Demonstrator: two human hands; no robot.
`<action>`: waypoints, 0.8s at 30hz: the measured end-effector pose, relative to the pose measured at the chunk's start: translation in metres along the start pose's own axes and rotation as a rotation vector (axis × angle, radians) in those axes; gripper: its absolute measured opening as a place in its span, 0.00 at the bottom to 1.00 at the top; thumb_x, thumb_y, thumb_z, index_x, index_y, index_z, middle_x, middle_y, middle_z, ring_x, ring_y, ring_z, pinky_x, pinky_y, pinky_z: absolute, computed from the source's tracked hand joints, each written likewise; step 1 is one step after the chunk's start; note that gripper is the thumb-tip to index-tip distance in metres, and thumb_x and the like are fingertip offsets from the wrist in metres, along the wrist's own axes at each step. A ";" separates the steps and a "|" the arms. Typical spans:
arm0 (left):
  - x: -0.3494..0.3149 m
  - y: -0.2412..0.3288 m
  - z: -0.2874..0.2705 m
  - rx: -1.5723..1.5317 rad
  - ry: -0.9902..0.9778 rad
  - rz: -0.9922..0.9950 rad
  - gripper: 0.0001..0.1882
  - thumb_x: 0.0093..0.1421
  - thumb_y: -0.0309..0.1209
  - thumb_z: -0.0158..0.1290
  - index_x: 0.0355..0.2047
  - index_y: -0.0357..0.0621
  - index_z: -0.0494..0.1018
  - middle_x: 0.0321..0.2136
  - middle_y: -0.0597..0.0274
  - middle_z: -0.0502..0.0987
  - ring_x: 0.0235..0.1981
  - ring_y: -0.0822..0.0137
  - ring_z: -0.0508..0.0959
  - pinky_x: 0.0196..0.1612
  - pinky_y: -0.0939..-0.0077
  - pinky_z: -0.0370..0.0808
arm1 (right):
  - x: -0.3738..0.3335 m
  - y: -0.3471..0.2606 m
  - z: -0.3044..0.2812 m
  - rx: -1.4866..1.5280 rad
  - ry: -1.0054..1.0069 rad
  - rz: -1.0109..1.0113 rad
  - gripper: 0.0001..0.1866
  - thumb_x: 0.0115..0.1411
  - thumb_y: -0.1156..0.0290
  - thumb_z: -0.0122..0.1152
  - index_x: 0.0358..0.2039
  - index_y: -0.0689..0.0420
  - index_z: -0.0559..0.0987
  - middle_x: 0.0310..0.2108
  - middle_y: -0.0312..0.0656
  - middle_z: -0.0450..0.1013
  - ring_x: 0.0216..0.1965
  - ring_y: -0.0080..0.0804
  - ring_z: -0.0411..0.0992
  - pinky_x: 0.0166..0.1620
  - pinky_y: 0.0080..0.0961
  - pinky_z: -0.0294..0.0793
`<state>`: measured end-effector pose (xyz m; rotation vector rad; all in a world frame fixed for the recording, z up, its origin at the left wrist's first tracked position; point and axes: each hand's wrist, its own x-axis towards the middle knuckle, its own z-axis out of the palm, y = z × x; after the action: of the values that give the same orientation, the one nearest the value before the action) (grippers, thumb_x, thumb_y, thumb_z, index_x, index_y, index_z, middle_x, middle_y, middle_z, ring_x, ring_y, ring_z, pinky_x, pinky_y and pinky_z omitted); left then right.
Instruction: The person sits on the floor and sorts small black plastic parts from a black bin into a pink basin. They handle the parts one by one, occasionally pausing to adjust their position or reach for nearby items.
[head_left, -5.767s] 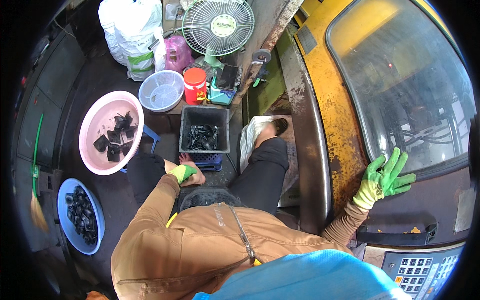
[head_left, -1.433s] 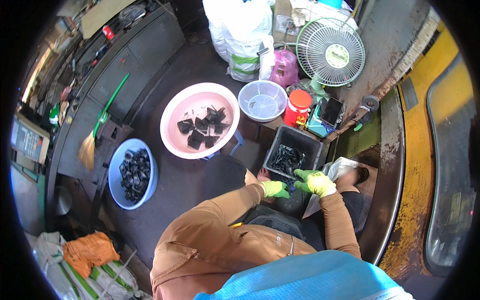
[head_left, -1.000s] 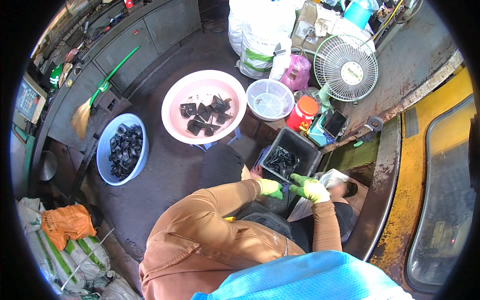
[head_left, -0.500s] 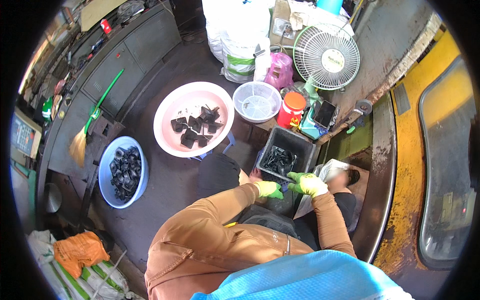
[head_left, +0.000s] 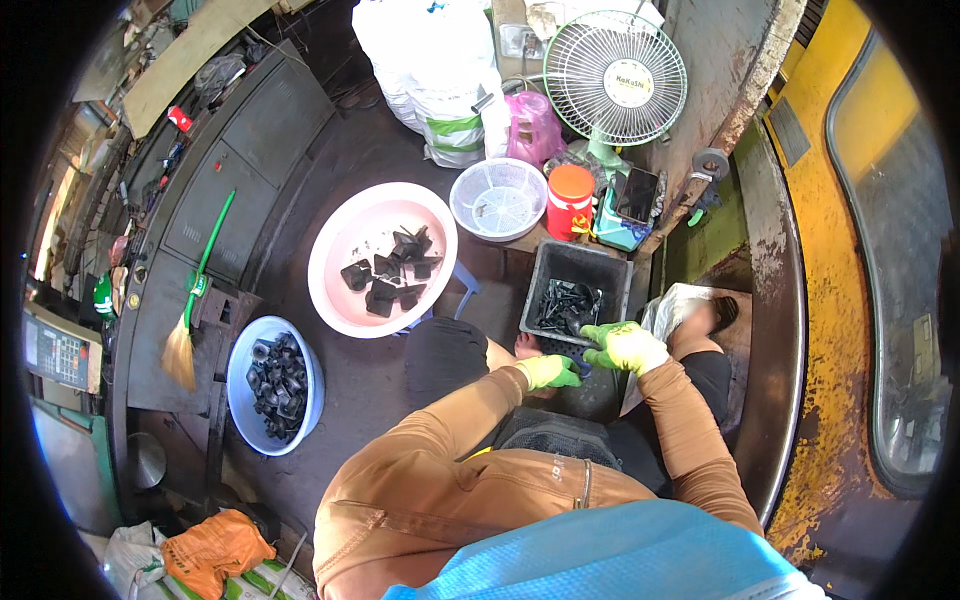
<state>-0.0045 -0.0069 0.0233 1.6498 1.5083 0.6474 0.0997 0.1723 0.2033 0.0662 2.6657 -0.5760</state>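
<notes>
My left hand (head_left: 549,372), in a yellow-green glove, is closed just below the front of a black rectangular tub (head_left: 540,262). What its fingers hold is too small and dark to make out. My right hand (head_left: 628,348), gloved alike, is at the tub's front right rim with its fingers bent together. Whatever lies in its grip blends into the dark background. Inside the tub are thin black plastic-looking pieces (head_left: 566,303). Farther left, several larger black angular parts (head_left: 383,295) lie in a pink basin (head_left: 330,215).
A blue basin (head_left: 235,378) full of black parts (head_left: 278,385) stands at left. Beyond the tub are a white mesh basket (head_left: 520,190), a red jug (head_left: 570,205), a phone (head_left: 636,195) and a fan (head_left: 615,80). A yellow machine (head_left: 835,190) borders the right side.
The whole view has shifted and turned slightly. Both gloved hands stay close together by the tub's front edge, the right one still at the rim.
</notes>
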 end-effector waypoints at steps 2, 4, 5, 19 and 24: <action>0.001 -0.004 0.003 0.062 0.064 -0.019 0.20 0.50 0.31 0.58 0.46 0.49 0.78 0.42 0.54 0.79 0.43 0.51 0.79 0.48 0.62 0.73 | 0.001 0.002 0.002 0.006 0.021 -0.020 0.33 0.59 0.50 0.57 0.60 0.57 0.72 0.50 0.56 0.75 0.52 0.51 0.74 0.55 0.39 0.71; 0.002 -0.011 0.011 0.101 0.103 0.008 0.22 0.45 0.26 0.59 0.43 0.53 0.79 0.42 0.56 0.78 0.41 0.50 0.79 0.46 0.59 0.75 | 0.001 0.004 0.005 0.011 0.032 -0.033 0.33 0.59 0.50 0.57 0.59 0.58 0.72 0.50 0.56 0.75 0.52 0.50 0.74 0.55 0.39 0.71; 0.003 -0.015 0.013 0.080 0.081 -0.017 0.22 0.44 0.26 0.60 0.43 0.53 0.79 0.42 0.56 0.78 0.42 0.50 0.79 0.46 0.59 0.75 | 0.001 0.005 0.006 0.014 0.031 -0.034 0.33 0.59 0.50 0.57 0.59 0.58 0.72 0.50 0.56 0.75 0.52 0.51 0.74 0.55 0.40 0.72; 0.000 0.006 -0.005 -0.345 -0.086 -0.253 0.18 0.54 0.32 0.57 0.47 0.52 0.76 0.45 0.51 0.76 0.45 0.50 0.77 0.47 0.62 0.76 | 0.012 0.003 0.012 0.037 -0.096 0.200 0.36 0.53 0.49 0.59 0.64 0.41 0.69 0.58 0.46 0.71 0.58 0.48 0.70 0.59 0.41 0.70; -0.002 0.024 -0.014 -0.243 -0.086 -0.282 0.17 0.55 0.32 0.58 0.46 0.54 0.77 0.46 0.51 0.76 0.47 0.49 0.77 0.49 0.61 0.75 | 0.008 0.004 0.009 0.056 -0.089 0.176 0.36 0.55 0.47 0.60 0.61 0.51 0.71 0.53 0.53 0.74 0.54 0.47 0.73 0.57 0.37 0.70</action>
<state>-0.0029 -0.0051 0.0508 1.2393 1.4999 0.5715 0.0965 0.1715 0.1911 0.2821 2.5256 -0.5824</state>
